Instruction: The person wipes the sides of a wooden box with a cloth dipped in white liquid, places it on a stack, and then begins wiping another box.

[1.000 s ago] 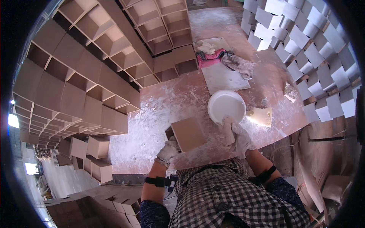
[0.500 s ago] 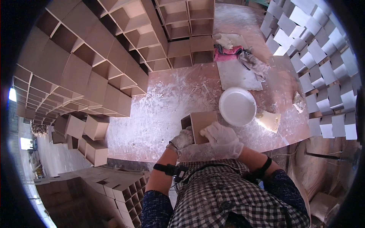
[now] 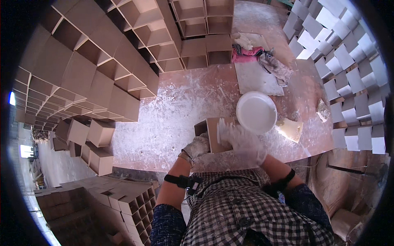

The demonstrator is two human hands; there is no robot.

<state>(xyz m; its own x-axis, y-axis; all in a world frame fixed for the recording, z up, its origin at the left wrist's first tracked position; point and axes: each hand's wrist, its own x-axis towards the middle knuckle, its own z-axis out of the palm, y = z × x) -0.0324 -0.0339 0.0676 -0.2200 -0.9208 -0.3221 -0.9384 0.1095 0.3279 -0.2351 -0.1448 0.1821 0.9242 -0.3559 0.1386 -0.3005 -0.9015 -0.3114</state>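
The box (image 3: 212, 133) sits between my hands near the desk's (image 3: 176, 102) close edge, its dark opening facing my left hand (image 3: 198, 146). That hand is closed around the lower corner, fingers partly hidden at the opening. My right hand (image 3: 243, 140) lies over the near panel, so blurred that I can't tell whether it is spread or pinching anything.

My worry is a skid: if my left grip loosens while the right presses, the box could slide on the chalky desk, or even drop over the edge towards me. Pressing too hard could bow the panel, since its walls look thin. Whitened gloves could also smear the brown faces.

The bowl (image 3: 274, 107) stands just beyond my right hand; a careless swing could knock it and spill the white stuff inside. The yellow piece (image 3: 290, 130), to the right of that hand, could get brushed aside by a wide stroke of my forearm.
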